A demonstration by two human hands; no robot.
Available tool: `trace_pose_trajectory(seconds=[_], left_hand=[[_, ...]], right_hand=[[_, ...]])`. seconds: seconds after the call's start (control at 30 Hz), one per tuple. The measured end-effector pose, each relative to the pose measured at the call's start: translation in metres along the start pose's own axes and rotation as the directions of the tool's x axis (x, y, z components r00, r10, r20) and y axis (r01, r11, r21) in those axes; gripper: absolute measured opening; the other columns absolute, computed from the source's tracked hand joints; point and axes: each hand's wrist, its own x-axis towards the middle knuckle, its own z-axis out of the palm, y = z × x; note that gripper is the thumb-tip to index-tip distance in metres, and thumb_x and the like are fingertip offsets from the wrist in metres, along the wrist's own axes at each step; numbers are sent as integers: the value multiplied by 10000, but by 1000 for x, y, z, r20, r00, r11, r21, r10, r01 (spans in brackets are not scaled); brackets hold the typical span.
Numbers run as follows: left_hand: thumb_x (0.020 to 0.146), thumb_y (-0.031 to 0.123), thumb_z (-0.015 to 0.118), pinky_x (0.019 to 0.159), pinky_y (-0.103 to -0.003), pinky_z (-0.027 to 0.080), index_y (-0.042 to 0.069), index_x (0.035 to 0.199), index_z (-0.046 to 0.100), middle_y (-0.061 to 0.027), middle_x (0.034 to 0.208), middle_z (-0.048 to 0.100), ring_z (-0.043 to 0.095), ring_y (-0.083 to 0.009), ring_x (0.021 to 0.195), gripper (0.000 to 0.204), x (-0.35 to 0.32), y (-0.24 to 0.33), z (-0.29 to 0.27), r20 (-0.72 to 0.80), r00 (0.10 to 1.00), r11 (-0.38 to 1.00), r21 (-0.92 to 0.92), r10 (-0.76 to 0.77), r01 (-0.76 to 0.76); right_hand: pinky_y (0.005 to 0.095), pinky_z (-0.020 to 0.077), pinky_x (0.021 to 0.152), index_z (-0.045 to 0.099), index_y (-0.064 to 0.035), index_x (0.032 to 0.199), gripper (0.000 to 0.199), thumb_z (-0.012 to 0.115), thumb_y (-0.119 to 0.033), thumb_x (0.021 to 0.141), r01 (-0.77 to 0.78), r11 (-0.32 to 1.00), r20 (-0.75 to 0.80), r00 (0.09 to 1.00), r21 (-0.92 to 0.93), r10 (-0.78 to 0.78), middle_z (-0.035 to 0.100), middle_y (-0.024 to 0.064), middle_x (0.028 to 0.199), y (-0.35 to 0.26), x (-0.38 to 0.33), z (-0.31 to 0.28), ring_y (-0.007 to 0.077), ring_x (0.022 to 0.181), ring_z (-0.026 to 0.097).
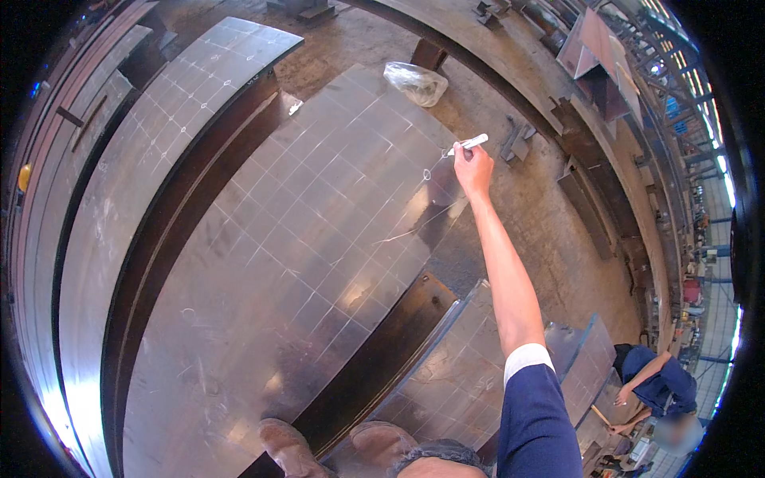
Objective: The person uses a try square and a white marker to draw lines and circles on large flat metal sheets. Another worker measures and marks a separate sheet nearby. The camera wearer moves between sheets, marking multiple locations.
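My right hand (473,169) is closed around a white marker (472,144), its fingers pinched near the tip. It is at the right edge of a large grey steel plate (199,319). White lines cross the plate in a grid. Close to the marker tip, small white circles (426,174) are drawn at the grid's corner. My right arm stretches far forward in a dark blue sleeve (538,422) with a white cuff. My left hand is out of view.
More gridded steel plates lie left (199,88) and lower right (438,366), with deep gaps between. Shoes (287,446) stand at the near edge. A clear plastic bag (416,83) lies beyond the plate. A crouching co-worker (661,378) is at the right; long beams (590,215) curve behind.
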Motion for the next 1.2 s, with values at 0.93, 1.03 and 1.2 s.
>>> trace_pose_trajectory(seconds=[0.93, 1.03, 1.2], left_hand=[[1027, 385, 512, 688, -279, 479, 120, 820, 565, 11, 751, 543, 553, -116, 706, 340, 12, -25, -19, 82, 994, 997, -28, 77, -75], [1029, 379, 511, 712, -287, 481, 125, 823, 563, 14, 764, 551, 559, -111, 726, 331, 7, -24, -19, 53, 997, 998, -23, 52, -51], [1029, 380, 512, 721, -290, 491, 131, 836, 573, 18, 779, 573, 579, -111, 741, 321, -8, -12, -15, 38, 999, 998, -45, 38, -36]], right_hand=[[410, 537, 743, 729, -20, 835, 303, 670, -318, 833, -31, 987, 96, 995, 159, 16, 722, 148, 769, -97, 103, 136, 326, 764, 710], [423, 533, 748, 732, -24, 848, 286, 677, -305, 828, -14, 993, 101, 995, 116, 3, 721, 165, 799, -104, 96, 141, 345, 787, 707], [436, 529, 743, 722, -16, 862, 266, 682, -278, 836, 89, 994, 86, 992, 69, -95, 715, 180, 808, -113, 92, 138, 357, 792, 702]])
